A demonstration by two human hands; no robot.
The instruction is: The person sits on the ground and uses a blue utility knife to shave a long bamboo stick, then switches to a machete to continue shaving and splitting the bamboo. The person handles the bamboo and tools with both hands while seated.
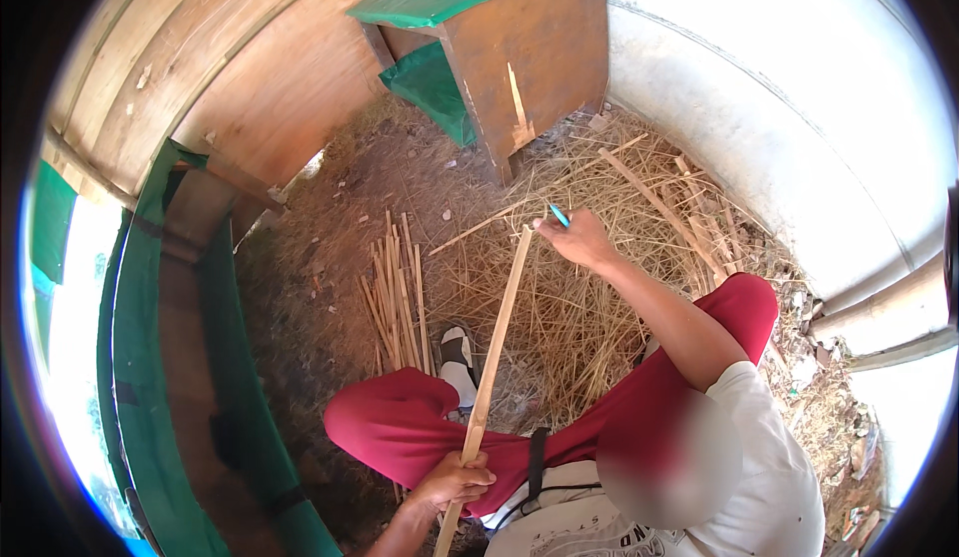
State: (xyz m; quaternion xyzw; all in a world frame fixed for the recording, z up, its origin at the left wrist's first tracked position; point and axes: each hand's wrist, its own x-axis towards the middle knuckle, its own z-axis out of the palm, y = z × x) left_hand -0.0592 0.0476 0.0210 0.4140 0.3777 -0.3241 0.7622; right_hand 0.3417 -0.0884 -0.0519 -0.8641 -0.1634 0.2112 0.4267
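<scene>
A long, flat, pale bamboo strip (496,342) slants up and away from my lap. My left hand (458,482) is closed round its lower part, just over my thigh. Out at the strip's far end, my right hand (581,239) is closed on a slim tool with a turquoise handle (559,214). The rest of that tool is hidden in the fingers. My right fingertips are at or very close to the strip's tip; whether they touch it I cannot tell.
Curled shavings (589,337) cover the ground before me. A bundle of thin sticks (395,292) lies left of my foot. Longer slats (664,212) rest at the right wall. A wooden cabinet (534,62) with a green top stands ahead, a green-covered bench (170,377) at left.
</scene>
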